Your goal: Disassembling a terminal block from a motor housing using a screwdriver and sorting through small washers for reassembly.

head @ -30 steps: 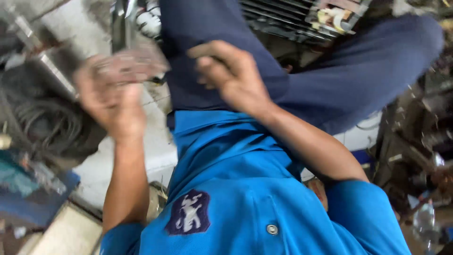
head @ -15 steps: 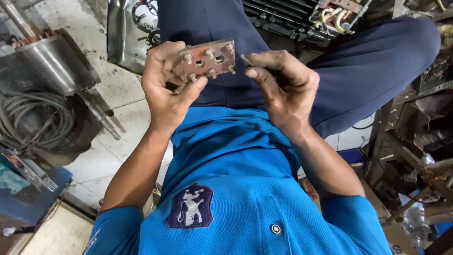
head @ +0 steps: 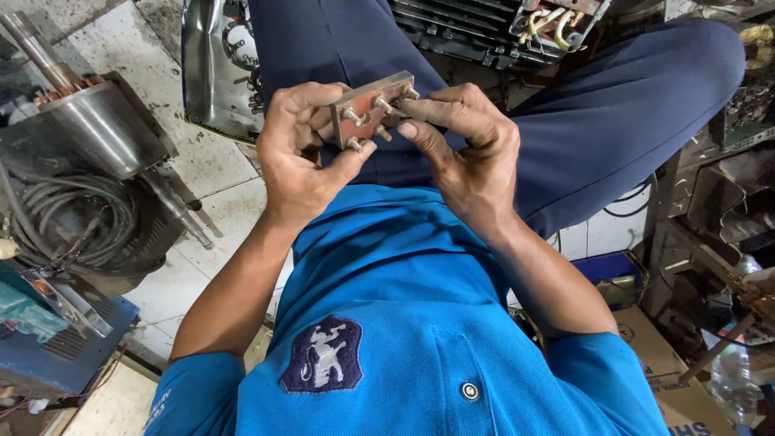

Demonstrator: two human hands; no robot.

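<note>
The scene was lit evenly and fairly brightly by soft, diffuse light, with no hard shadows. The left hand [head: 303, 157] and right hand [head: 464, 149] were sharp, free of motion blur, as was the terminal plate [head: 367, 109] between them. A metal cylinder [head: 101, 129] at left carried pale glare streaks. The right edge fell into dim shadow, and the wide lens bent lines near the borders.
</note>
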